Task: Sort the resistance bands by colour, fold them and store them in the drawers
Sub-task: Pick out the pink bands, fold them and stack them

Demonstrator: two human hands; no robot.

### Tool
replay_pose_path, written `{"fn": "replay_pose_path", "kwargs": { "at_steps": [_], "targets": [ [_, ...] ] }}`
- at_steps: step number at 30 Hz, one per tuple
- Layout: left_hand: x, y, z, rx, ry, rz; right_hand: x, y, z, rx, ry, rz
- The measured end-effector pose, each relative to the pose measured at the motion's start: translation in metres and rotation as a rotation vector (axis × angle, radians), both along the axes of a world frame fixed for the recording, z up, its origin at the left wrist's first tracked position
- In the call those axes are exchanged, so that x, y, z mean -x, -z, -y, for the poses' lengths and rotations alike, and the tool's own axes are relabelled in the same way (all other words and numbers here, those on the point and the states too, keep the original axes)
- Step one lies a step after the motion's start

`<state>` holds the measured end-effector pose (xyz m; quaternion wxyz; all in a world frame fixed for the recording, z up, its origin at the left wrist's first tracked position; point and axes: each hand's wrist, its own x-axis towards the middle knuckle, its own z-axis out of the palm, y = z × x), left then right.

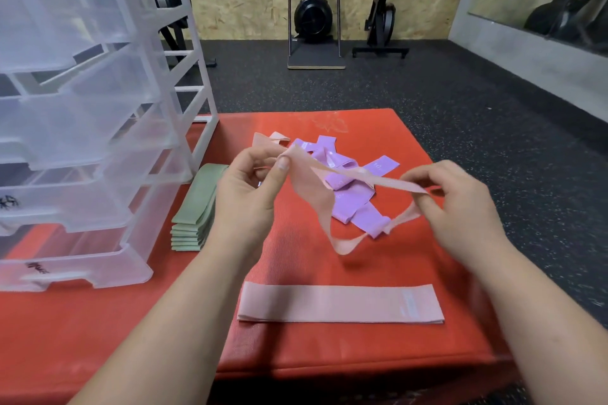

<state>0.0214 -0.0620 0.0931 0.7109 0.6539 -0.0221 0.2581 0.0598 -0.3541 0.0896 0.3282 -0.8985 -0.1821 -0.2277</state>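
**Pink band stretched between both hands above the red mat**

The left hand and the right hand are raised apart over a red mat, each pinching one end of a pink resistance band. The left thumb and fingers are closed on the band's upper left end; the right fingertips grip its right end. Between them the loop hangs open and twisted — its upper strand runs nearly straight from hand to hand, while the lower strand sags toward the mat.

Behind and below the held band lies a loose heap of purple bands, tangled and unfolded, with another pink band lying at the heap's far left edge. Nearer the camera, a flat pink band lies straight across the mat, well apart from the heap. To the left, a neat stack of folded green bands sits on the mat, just beside a translucent plastic drawer unit — several drawers are stacked in its white frame, and the lower ones carry dark handwritten marks too blurred to read.

The mat rests on a dark speckled floor. Exercise machines stand against the far wooden wall.
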Motion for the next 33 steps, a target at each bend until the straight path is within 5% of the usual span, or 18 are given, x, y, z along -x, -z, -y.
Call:
{"fn": "replay_pose_path", "kwargs": {
  "at_steps": [3, 8, 13, 17, 22, 33],
  "targets": [
    [0.001, -0.003, 0.004, -0.019, 0.027, 0.0, 0.002, -0.005, 0.003, -0.124, 0.083, 0.057],
    [0.003, 0.003, 0.002, -0.002, 0.166, -0.125, -0.005, 0.005, 0.019, -0.194, 0.19, -0.185],
    [0.003, 0.015, 0.002, 0.008, 0.143, -0.333, -0.002, 0.007, 0.032, -0.133, 0.094, -0.08],
    [0.003, 0.028, 0.0, -0.129, 0.16, -0.427, -0.004, 0.021, 0.045, 0.102, 0.033, -0.061],
    [-0.002, 0.051, -0.008, -0.442, 0.053, -0.53, -0.006, 0.047, 0.061, 0.436, -0.101, -0.515],
    [-0.003, 0.056, -0.008, -0.787, -0.068, -0.566, -0.006, 0.054, 0.048, 0.22, 0.114, -0.681]
  ]
}}
